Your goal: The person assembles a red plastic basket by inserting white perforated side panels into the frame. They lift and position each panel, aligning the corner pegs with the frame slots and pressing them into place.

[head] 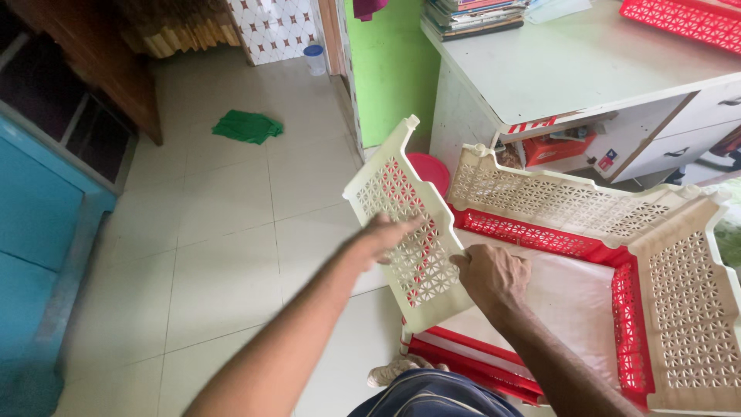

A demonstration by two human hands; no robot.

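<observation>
A cream perforated plastic crate [587,208] with red inner panels and a white base stands low in front of me. Its back and right side panels stand upright. Its left side panel [401,224] tilts outward to the left. My left hand [384,235] presses flat on the outer face of that left panel with its fingers spread. On the panel's lower inner edge, near the crate's white floor, lies my right hand [494,276], fingers curled over it.
A white desk [571,62] with a stack of books [471,15] and a red crate [679,19] stands behind. A round red lid [432,168] leans beside it. A green cloth [247,126] lies on the tiled floor, blue furniture [38,232] at left.
</observation>
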